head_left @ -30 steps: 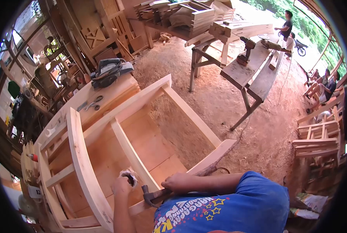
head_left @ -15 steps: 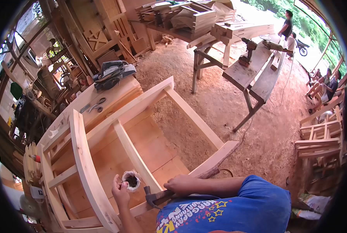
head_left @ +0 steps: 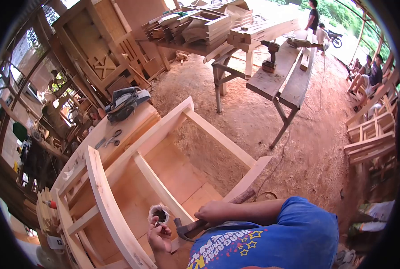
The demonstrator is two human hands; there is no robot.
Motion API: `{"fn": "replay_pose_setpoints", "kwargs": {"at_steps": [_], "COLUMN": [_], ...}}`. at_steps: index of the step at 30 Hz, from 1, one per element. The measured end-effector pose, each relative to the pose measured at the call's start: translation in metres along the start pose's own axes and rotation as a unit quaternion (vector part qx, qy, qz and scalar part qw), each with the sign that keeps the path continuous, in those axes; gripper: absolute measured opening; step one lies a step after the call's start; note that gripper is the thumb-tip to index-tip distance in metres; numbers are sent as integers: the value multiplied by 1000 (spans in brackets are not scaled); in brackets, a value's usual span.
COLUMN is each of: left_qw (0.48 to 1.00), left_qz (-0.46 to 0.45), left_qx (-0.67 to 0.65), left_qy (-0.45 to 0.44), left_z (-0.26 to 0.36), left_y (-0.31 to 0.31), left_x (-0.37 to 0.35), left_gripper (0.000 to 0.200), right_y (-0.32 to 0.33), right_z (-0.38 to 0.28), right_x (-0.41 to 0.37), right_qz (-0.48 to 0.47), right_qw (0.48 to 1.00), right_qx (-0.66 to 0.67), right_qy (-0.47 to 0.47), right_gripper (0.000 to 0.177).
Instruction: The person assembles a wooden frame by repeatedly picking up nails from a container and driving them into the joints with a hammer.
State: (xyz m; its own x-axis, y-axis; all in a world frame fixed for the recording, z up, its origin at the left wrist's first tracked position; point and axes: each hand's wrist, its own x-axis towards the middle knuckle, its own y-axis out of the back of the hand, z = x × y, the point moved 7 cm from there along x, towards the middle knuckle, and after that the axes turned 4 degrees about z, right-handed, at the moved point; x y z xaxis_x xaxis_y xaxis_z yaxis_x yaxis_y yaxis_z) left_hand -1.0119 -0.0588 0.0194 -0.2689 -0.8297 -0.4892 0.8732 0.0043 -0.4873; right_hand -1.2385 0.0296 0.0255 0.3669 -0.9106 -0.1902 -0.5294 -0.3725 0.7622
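My right hand point(head_left: 211, 212) is wrapped round the wooden handle of a claw hammer point(head_left: 182, 229), held sideways in front of my blue shirt with its metal head to the left. My left hand point(head_left: 160, 236) is just in front of a small whitish plastic bag point(head_left: 165, 215) with dark contents too small to make out. Its fingers are curled and pinched at the near rim of the bag; what they hold is too small to tell. Around both hands lies a pale wooden frame point(head_left: 112, 204) with curved and straight rails, over wide wooden boards point(head_left: 157, 168).
Scissors point(head_left: 115, 138) and a dark power tool point(head_left: 127, 104) lie on the boards at the left. A cordless drill point(head_left: 270, 56) and a grinder point(head_left: 304, 43) rest on a bench point(head_left: 271, 83). Stacked wooden frames point(head_left: 200, 27) are behind. People point(head_left: 371, 74) sit at right.
My left hand has turned, its fingers curling in at the bag's near rim. The right hand keeps its grip on the hammer. The whole view has shifted slightly.
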Motion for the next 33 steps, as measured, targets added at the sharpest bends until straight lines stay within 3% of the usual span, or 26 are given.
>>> {"fn": "replay_pose_setpoints", "kwargs": {"at_steps": [9, 12, 15, 24, 28, 33], "left_qw": [999, 996, 995, 991, 982, 965], "left_qz": [36, 9, 40, -8, -33, -60], "left_qx": [4, 84, 85, 112, 156, 211], "left_qy": [18, -21, -41, -73, -105, -143], "left_z": [-11, -9, -7, -2, 19, 54], "left_y": [-24, -38, -52, -37, -34, -7], "left_x": [6, 1, -9, -28, -63, -115], "left_gripper": [25, 27, 34, 19, 18, 15], "right_y": [2, 4, 2, -10, 9, 1], "right_z": [-2, -3, -2, 1, -15, -15], "right_x": [-7, -7, -6, -4, -15, -14], "right_qz": [14, 4, 4, -2, 16, 125], "right_qw": [1000, 1000, 1000, 1000, 999, 988], "right_qx": [18, 12, 9, -5, -24, -94], "right_qy": [-11, -12, -6, 3, -28, 2], "right_gripper": [44, 44, 44, 46, 49, 42]}}
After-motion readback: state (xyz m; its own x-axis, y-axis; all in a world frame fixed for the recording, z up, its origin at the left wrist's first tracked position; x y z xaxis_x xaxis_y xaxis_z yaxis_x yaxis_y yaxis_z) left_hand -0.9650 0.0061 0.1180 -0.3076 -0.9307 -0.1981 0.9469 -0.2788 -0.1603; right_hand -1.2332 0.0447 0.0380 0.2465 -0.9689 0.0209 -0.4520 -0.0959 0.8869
